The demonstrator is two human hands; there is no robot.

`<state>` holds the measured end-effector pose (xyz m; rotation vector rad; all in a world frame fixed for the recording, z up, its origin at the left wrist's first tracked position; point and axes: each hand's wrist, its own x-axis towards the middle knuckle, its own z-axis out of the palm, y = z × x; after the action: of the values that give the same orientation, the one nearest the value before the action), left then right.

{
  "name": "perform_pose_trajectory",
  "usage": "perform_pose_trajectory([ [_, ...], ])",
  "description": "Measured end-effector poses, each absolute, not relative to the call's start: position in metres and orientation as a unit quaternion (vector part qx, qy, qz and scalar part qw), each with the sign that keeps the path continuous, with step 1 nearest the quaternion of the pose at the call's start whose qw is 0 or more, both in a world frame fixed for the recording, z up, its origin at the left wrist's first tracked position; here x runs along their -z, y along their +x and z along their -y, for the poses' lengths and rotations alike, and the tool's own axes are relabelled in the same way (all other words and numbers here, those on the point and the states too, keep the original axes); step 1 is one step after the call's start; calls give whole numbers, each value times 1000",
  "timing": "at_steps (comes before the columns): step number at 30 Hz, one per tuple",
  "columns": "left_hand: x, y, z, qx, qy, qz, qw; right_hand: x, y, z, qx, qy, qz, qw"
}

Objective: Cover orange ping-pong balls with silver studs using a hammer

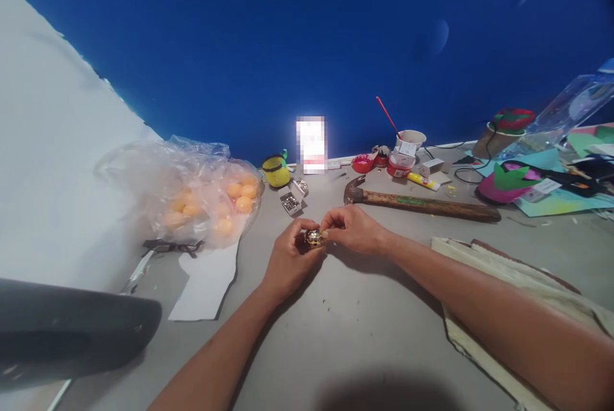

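Note:
My left hand [288,261] is closed around a small round ornament [314,238] with a shiny silver and gold surface. Thumb and fingers grip it from the left, covering part of it. At the ornament's right side, my right hand [357,230] is closed in a pinch, its fingertips touching the edge. Whatever lies between those fingertips is too small to make out. Just beyond my hands stands a small open box [290,204] of shiny silver pieces, with more silver pieces [302,186] beside it.
A claw hammer [426,204] lies behind my right hand. Left are a clear bag of orange balls [224,227], eyeglasses [173,247] and white paper [204,286]. A yellow cup [276,171] and red-and-white tub [399,166] stand behind. Folded cloth [472,328] lies under my right forearm.

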<state>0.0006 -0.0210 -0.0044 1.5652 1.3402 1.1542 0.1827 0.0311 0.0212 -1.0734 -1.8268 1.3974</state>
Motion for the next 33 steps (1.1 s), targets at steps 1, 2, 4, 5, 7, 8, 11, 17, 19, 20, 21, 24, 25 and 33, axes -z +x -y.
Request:
perform_pose_trajectory([
  [1,4,1,22,-446,607,-522,401,-21,185,-33,-537,-391,690,287],
  [2,2,1,22,-441,598,-518,423,-21,187,-35,-551,-377,692,275],
  [4,0,2,23,-433,577,-513,464,-21,192,-40,-584,-346,688,256],
  [5,-2,3,24,-431,567,-511,481,-21,194,-43,-602,-333,682,249],
  [7,-5,4,24,-433,547,-505,508,-19,197,-46,-629,-314,668,244],
  [8,-6,4,24,-434,538,-500,521,-19,199,-47,-637,-309,663,244],
  [11,-6,4,23,-441,522,-484,547,-17,199,-48,-648,-301,653,251],
  [17,1,2,22,-439,553,-482,519,-13,190,-42,-655,-332,619,279],
  [19,2,2,21,-441,561,-480,510,-11,188,-41,-661,-340,603,288],
  [20,2,2,21,-445,560,-476,511,-10,187,-41,-667,-340,595,292],
  [21,1,2,21,-449,558,-471,515,-10,187,-41,-674,-339,587,293],
  [24,0,1,20,-460,547,-458,529,-10,189,-44,-684,-336,580,288],
  [25,-1,1,20,-462,545,-457,530,-10,190,-45,-683,-337,582,285],
  [33,2,0,22,-463,606,-469,446,-10,188,-41,-648,-366,608,277],
])
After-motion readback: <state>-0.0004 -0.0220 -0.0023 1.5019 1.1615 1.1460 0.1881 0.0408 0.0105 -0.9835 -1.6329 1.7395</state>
